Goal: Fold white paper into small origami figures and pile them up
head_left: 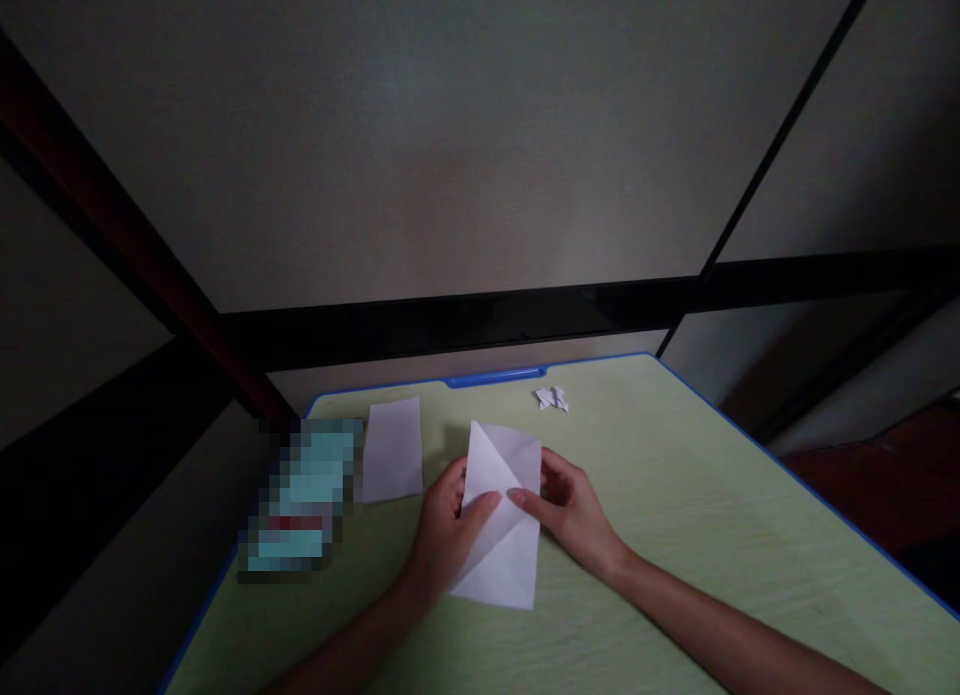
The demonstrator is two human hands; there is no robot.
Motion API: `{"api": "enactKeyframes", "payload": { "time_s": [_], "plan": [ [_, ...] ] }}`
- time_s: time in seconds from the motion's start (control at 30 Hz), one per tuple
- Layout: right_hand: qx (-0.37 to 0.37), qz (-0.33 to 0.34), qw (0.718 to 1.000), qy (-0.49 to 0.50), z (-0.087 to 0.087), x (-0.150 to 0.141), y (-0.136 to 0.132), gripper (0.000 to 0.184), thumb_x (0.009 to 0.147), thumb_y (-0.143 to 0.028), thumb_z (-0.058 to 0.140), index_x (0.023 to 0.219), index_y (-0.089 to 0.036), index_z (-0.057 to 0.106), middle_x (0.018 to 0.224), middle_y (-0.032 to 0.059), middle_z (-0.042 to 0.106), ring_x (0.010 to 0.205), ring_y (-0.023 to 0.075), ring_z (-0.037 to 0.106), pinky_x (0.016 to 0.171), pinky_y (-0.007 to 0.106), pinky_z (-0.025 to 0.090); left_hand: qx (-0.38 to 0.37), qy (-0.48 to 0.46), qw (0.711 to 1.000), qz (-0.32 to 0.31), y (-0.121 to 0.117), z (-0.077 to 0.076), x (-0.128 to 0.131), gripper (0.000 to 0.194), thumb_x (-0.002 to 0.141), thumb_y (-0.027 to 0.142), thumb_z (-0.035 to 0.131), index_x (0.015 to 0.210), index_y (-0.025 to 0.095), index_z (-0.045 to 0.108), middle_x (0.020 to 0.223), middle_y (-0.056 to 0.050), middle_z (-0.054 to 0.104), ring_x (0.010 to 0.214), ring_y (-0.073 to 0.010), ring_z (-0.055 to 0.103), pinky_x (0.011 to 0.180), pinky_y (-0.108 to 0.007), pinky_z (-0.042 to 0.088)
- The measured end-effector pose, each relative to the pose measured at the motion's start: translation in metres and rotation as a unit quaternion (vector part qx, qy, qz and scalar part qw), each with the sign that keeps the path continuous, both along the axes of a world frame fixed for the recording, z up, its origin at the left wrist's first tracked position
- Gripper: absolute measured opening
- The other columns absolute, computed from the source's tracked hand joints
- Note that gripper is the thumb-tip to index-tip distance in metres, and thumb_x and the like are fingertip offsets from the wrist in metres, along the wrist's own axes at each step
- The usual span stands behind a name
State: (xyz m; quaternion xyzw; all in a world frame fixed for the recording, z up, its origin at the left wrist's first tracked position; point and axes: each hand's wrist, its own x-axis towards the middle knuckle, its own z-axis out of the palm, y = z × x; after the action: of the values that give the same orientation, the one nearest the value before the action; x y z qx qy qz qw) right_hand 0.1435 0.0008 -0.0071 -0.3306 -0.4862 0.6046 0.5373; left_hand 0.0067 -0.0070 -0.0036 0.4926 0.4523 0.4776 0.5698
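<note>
A white sheet of paper (504,510) with diagonal creases is held up off the pale green table (675,515), in the middle of the view. My left hand (444,530) grips its left edge, thumb on the front of the sheet. My right hand (571,505) grips the right edge, thumb pressed on the front near the centre crease. Both hands are closed on the paper.
A second white sheet (392,449) lies flat to the left. A small folded white paper piece (552,398) sits near the far edge. A blurred teal packet (304,500) rests at the table's left side. The table has a blue rim (495,377); a wall stands behind it.
</note>
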Motion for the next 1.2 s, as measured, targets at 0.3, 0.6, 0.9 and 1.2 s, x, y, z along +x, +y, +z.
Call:
{"api": "enactKeyframes", "payload": {
  "time_s": [0.3,0.6,0.9,1.2],
  "plan": [
    [-0.067,-0.004,0.997,-0.045,-0.0081,0.0009,0.0004,0.03,0.068,-0.039,0.054,0.056,-0.011,0.052,0.042,-0.0053,0.041,0.035,0.0037,0.034,0.032,0.015,0.025,0.024,0.015,1.0,-0.006,-0.0017,-0.0026,-0.0012,0.025,0.066,0.019,0.054,0.09,0.013,0.049,0.082,-0.005,0.063,0.069,-0.0159,0.058,0.058,-0.023,0.044],
    [-0.11,0.018,0.993,-0.031,-0.0034,-0.0014,0.0004,0.038,0.062,-0.047,0.055,0.05,-0.012,0.048,0.038,-0.0053,0.04,0.031,0.0034,0.032,0.028,0.015,0.021,0.031,0.029,0.999,0.021,-0.0007,-0.0019,-0.0001,0.021,0.067,0.021,0.053,0.085,0.011,0.053,0.081,-0.006,0.063,0.073,-0.018,0.058,0.058,-0.024,0.045],
    [-0.104,0.021,0.994,-0.029,-0.009,-0.0005,0.0043,0.039,0.064,-0.047,0.053,0.05,-0.011,0.048,0.038,-0.0047,0.041,0.03,0.0032,0.033,0.027,0.015,0.021,0.261,0.212,0.941,-0.04,-0.0041,-0.0034,-0.0042,0.035,0.077,0.013,0.038,0.11,0.019,0.049,0.112,-0.007,0.05,0.104,-0.0177,0.044,0.089,-0.03,0.035],
    [-0.083,0.039,0.995,-0.029,-0.0093,0.0006,0.004,0.037,0.07,-0.044,0.049,0.053,-0.011,0.049,0.039,-0.005,0.042,0.032,0.0031,0.033,0.029,0.014,0.023,0.331,0.26,0.899,-0.12,-0.0079,-0.0065,-0.0057,0.049,0.077,0.002,0.028,0.118,0.026,0.04,0.115,-0.006,0.044,0.104,-0.0156,0.044,0.087,-0.028,0.036]
  ]
}}
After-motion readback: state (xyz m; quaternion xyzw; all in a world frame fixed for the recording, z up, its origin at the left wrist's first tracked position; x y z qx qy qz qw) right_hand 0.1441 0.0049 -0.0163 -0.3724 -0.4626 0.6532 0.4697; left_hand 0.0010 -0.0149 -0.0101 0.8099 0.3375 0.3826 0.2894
